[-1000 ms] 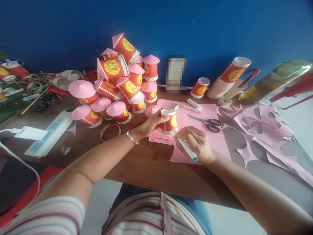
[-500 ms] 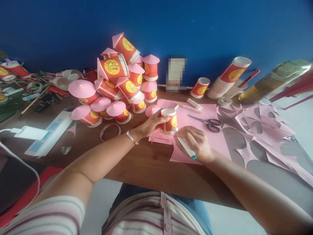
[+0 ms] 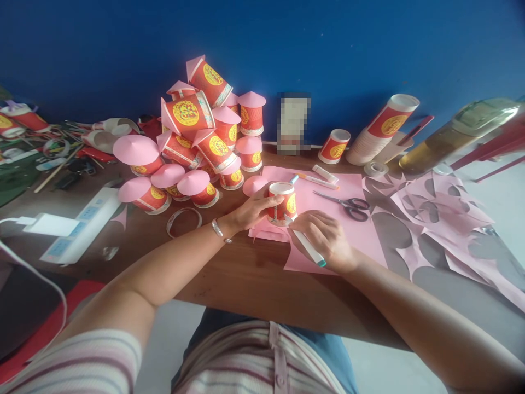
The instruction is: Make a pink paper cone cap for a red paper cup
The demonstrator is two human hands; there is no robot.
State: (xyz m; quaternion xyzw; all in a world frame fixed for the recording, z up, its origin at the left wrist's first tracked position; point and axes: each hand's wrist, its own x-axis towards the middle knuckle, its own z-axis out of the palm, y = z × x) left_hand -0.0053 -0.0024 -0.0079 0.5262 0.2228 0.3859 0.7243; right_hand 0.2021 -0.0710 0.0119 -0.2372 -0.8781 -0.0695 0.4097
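My left hand [image 3: 255,210] is closed round a red paper cup [image 3: 290,205] with a yellow emblem, its white-rimmed opening facing up. Between the fingers of my right hand [image 3: 326,238] is a white marker [image 3: 308,249] with a green end. The marker's tip meets the lower edge of the cup. Beneath both hands lies a pink paper sheet [image 3: 353,241]. On it rest black-handled scissors [image 3: 356,209] and an orange-and-white pen [image 3: 318,181]. Just behind my left hand sits a pink paper cone [image 3: 254,186].
Red cups with pink cone tops [image 3: 186,114] are piled at the left back. A power strip [image 3: 82,227] lies at the left. Pink scraps [image 3: 414,257], stacked cups [image 3: 369,145], a tape roll [image 3: 376,169] and a bottle [image 3: 459,134] are at the right.
The camera view has shifted slightly. My right hand and the marker have moved a little left along the cup's lower edge; my left hand keeps its hold.
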